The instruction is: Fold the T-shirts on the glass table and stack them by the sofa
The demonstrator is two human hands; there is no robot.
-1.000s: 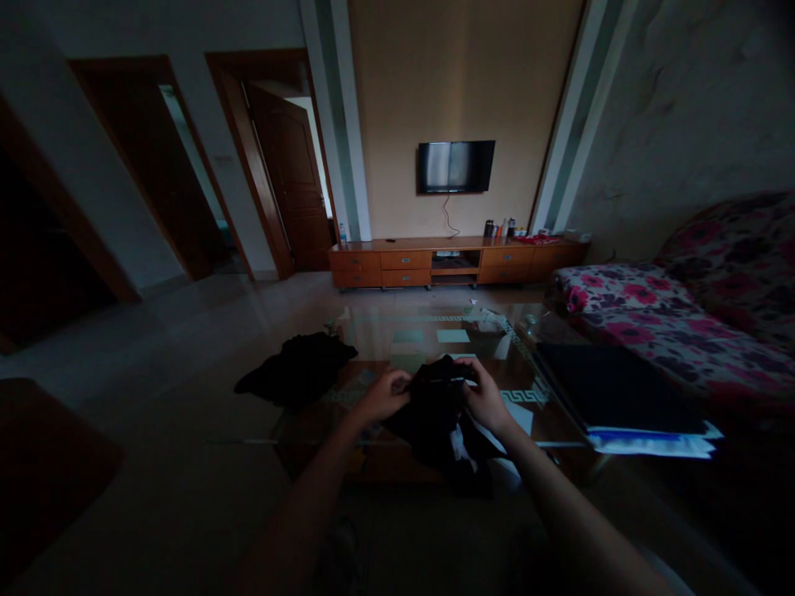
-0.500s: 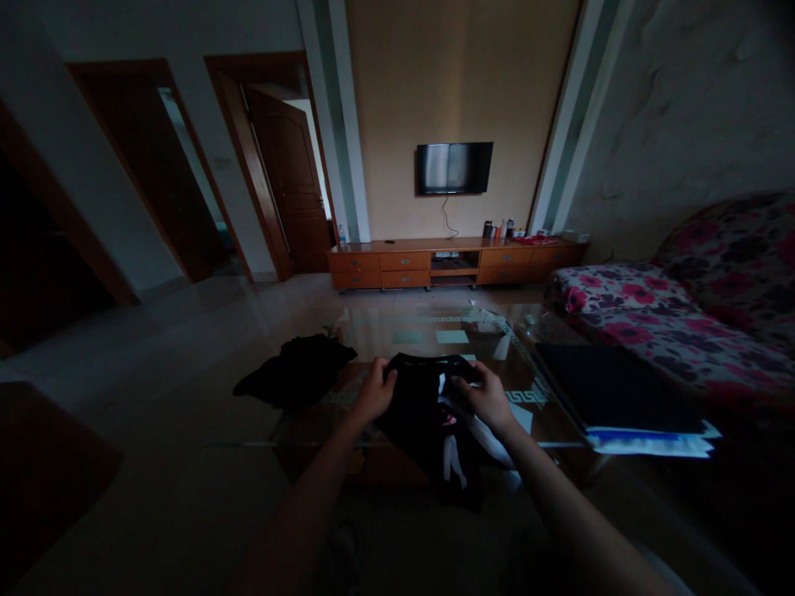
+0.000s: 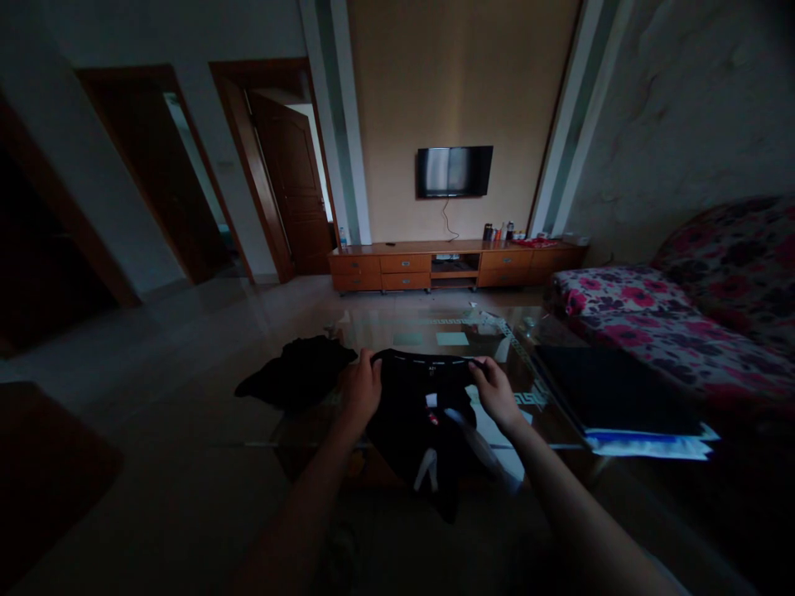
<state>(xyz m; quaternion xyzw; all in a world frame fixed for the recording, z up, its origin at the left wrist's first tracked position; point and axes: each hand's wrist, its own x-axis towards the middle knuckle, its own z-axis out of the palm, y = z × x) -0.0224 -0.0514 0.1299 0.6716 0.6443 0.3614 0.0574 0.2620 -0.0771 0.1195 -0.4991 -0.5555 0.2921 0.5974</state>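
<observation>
A black garment (image 3: 403,414) hangs between my two hands over the near edge of the glass table. Its top edge is a band with small white marks and is stretched nearly straight. White tags or strips show on its front, with a small red patch near the middle. My left hand (image 3: 365,389) pinches the left end of the band. At the right end, my right hand (image 3: 495,391) grips it between thumb and fingers. A crumpled black cloth (image 3: 298,371) lies on the table just left of my left hand.
The glass coffee table (image 3: 373,327) has a greek-key border. On its right lies a dark folder (image 3: 614,389) over white and blue papers. A flowered sofa (image 3: 658,306) stands to the right. Beyond are a wooden TV cabinet (image 3: 403,263) and a wall-mounted television (image 3: 455,171).
My hands have moved farther apart, mostly the left hand going left. The garment's band is now stretched wider and flatter, and its front shows more fully.
</observation>
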